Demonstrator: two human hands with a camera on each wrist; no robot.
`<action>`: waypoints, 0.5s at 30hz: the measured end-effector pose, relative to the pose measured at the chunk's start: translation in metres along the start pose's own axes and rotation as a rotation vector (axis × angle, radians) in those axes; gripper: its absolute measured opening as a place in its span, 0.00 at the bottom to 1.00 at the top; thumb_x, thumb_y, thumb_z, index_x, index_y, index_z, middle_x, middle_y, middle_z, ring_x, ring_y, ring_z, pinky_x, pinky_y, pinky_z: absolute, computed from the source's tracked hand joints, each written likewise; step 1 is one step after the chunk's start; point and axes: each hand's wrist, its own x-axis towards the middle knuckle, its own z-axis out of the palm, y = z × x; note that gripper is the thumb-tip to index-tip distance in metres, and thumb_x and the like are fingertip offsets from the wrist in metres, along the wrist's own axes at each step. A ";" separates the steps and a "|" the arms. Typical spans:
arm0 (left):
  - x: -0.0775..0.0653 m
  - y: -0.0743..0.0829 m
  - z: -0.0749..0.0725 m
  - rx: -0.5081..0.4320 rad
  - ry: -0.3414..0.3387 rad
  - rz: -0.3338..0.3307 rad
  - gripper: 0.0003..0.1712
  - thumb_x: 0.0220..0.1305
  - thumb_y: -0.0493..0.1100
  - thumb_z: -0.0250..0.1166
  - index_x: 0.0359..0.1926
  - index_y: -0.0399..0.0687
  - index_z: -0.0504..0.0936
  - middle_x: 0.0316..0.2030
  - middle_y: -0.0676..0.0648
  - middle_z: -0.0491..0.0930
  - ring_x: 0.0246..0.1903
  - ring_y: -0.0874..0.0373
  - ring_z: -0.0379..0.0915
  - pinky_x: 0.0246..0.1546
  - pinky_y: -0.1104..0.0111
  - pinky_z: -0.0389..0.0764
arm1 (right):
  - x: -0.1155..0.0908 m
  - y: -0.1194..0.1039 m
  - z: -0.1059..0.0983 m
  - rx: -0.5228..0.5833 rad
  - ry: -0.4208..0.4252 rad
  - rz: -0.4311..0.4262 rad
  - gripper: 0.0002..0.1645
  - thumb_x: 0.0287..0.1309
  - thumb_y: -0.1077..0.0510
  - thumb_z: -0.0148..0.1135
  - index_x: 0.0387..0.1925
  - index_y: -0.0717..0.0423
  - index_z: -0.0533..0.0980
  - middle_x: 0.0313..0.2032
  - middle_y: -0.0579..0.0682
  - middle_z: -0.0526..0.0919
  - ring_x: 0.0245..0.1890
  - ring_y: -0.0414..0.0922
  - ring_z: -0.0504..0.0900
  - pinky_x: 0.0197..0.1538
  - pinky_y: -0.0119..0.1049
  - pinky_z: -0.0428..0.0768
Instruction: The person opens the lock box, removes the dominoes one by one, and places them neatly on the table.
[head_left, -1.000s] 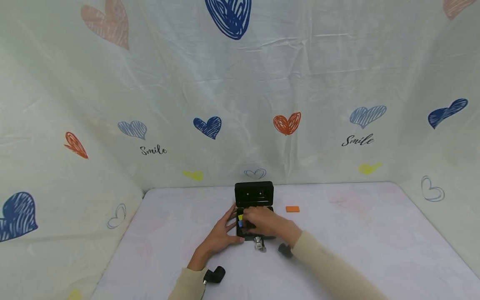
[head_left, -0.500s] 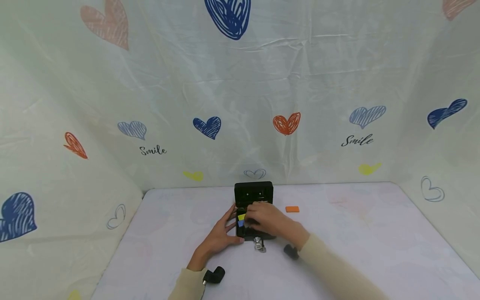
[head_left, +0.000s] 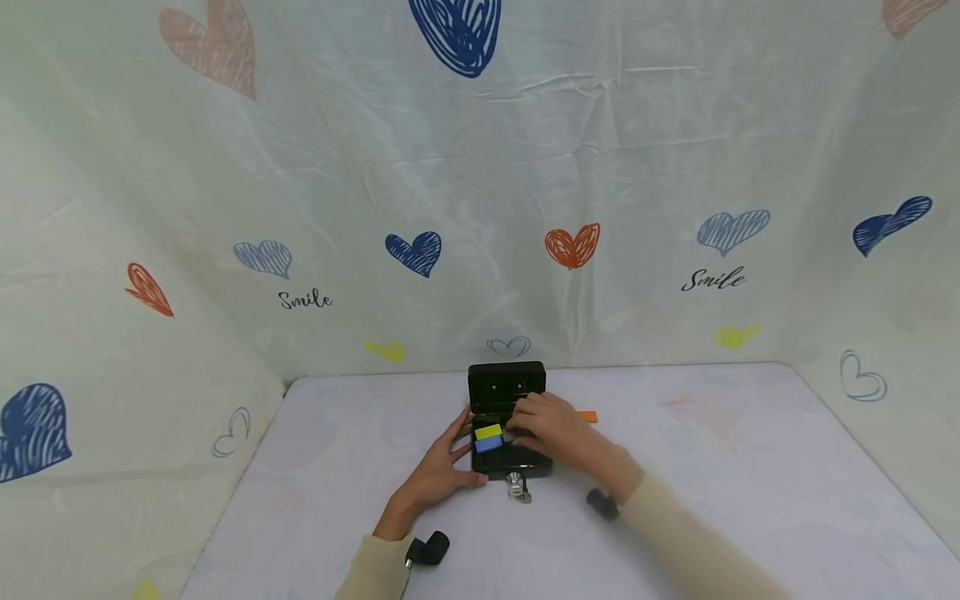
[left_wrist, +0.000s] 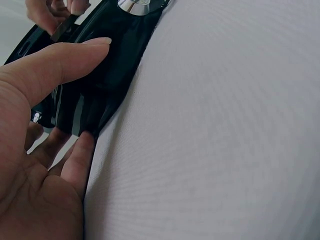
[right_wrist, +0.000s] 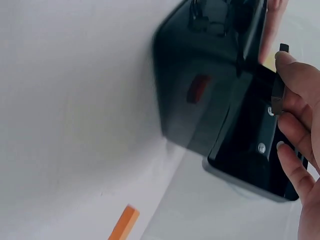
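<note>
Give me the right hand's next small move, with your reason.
Probably carry the dark piece out and lay it beside the orange block: the right hand pinches it over the open box, the left hand touches the box's side, and the orange block lies outside on the table.

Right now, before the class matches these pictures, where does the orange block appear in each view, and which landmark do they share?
Head: the orange block lies right of the open black box, partly hidden by the right hand.
Left wrist: not in the picture.
Right wrist: at the bottom edge, left of centre, cut off by the frame.
Shared landmark: the black box.
</note>
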 end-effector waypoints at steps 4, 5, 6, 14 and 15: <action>0.000 0.000 0.000 0.009 0.006 -0.011 0.69 0.54 0.28 0.79 0.86 0.49 0.44 0.82 0.33 0.52 0.75 0.30 0.61 0.73 0.48 0.73 | -0.008 0.005 -0.005 -0.010 0.033 0.008 0.17 0.50 0.55 0.85 0.42 0.48 0.87 0.40 0.41 0.83 0.40 0.41 0.79 0.44 0.33 0.83; 0.000 0.000 0.001 0.013 0.009 -0.014 0.69 0.54 0.28 0.79 0.86 0.49 0.44 0.81 0.33 0.52 0.75 0.29 0.61 0.73 0.48 0.73 | -0.009 0.006 -0.007 -0.012 0.033 0.017 0.17 0.50 0.55 0.85 0.42 0.48 0.87 0.40 0.41 0.83 0.41 0.41 0.79 0.44 0.33 0.83; 0.000 0.000 0.001 0.015 0.012 -0.016 0.69 0.54 0.28 0.79 0.86 0.50 0.44 0.81 0.33 0.53 0.75 0.29 0.61 0.73 0.48 0.73 | -0.011 0.008 -0.008 -0.014 0.034 0.025 0.17 0.50 0.55 0.85 0.42 0.48 0.87 0.40 0.41 0.84 0.41 0.41 0.80 0.45 0.33 0.83; 0.000 0.000 0.002 0.032 0.027 -0.034 0.69 0.53 0.28 0.80 0.86 0.51 0.45 0.81 0.33 0.54 0.74 0.30 0.63 0.72 0.48 0.73 | -0.029 0.020 -0.017 0.006 0.050 0.108 0.17 0.47 0.57 0.86 0.40 0.51 0.88 0.38 0.42 0.85 0.39 0.42 0.80 0.43 0.34 0.84; 0.000 0.000 0.002 0.035 0.028 -0.034 0.69 0.53 0.28 0.80 0.86 0.51 0.46 0.81 0.33 0.54 0.74 0.30 0.63 0.72 0.48 0.74 | -0.031 0.022 -0.017 0.009 0.055 0.114 0.17 0.47 0.58 0.86 0.40 0.52 0.88 0.38 0.42 0.85 0.39 0.43 0.81 0.43 0.35 0.84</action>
